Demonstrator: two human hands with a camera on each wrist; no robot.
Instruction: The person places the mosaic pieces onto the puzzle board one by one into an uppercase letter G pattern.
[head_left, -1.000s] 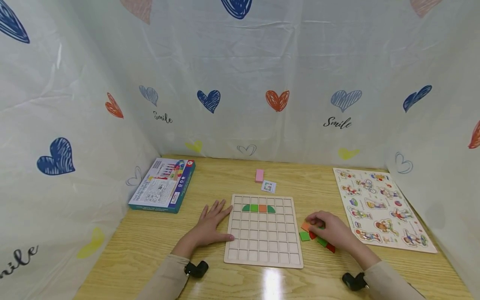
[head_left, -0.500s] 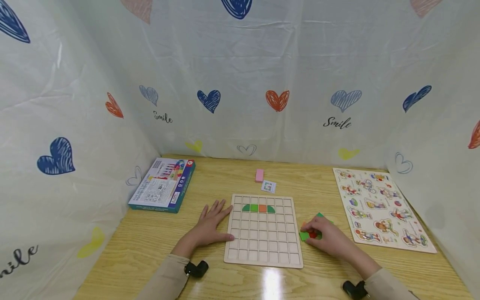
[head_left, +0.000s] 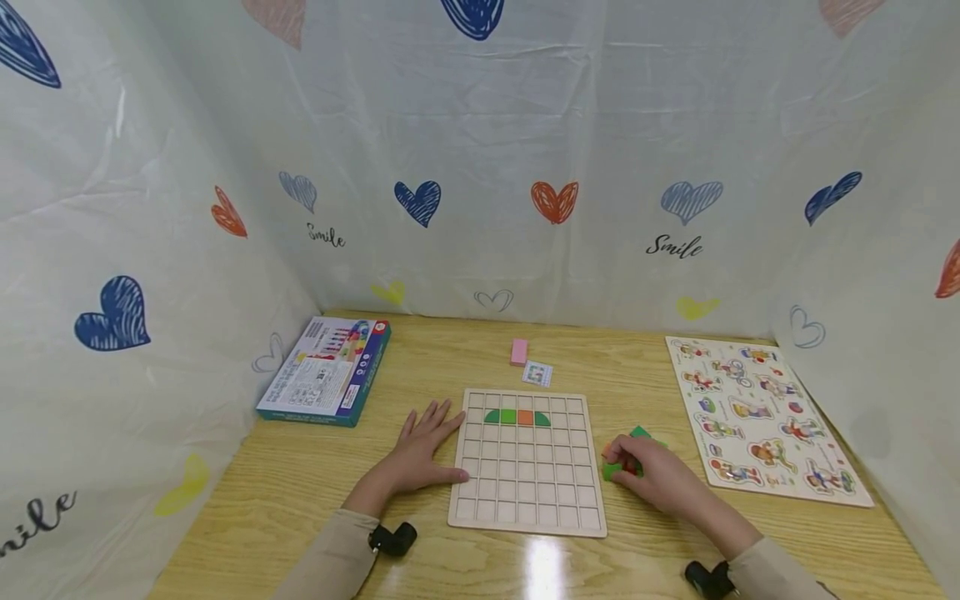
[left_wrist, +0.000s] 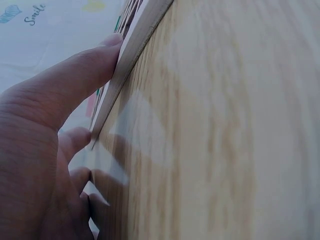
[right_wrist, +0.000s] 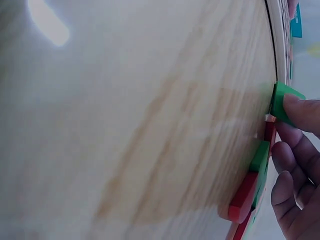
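A wooden grid board (head_left: 527,492) lies in the middle of the table. In one of its upper rows sit a green square (head_left: 508,416) and an orange square (head_left: 526,417), flanked by two green rounded-corner tiles (head_left: 542,419). My left hand (head_left: 420,457) is spread flat, thumb and index fingertip touching the board's left edge. To the right of the board, my right hand (head_left: 660,473) pinches a green square tile (right_wrist: 281,102), tilted up off the table. Red tiles (right_wrist: 244,200) and a green tile (right_wrist: 259,159) lie beneath and beside that hand, partly hidden by it.
A boxed game (head_left: 322,371) lies at the back left. Behind the board are a pink block (head_left: 519,352) and a small printed card (head_left: 537,372). On the right lies a large picture-puzzle board (head_left: 765,421). A curtain with printed hearts (head_left: 555,202) encloses the table.
My right hand has moved slightly left over the loose tiles and taken up the green square tile, which lay flat before. My left hand and the board have stayed put.
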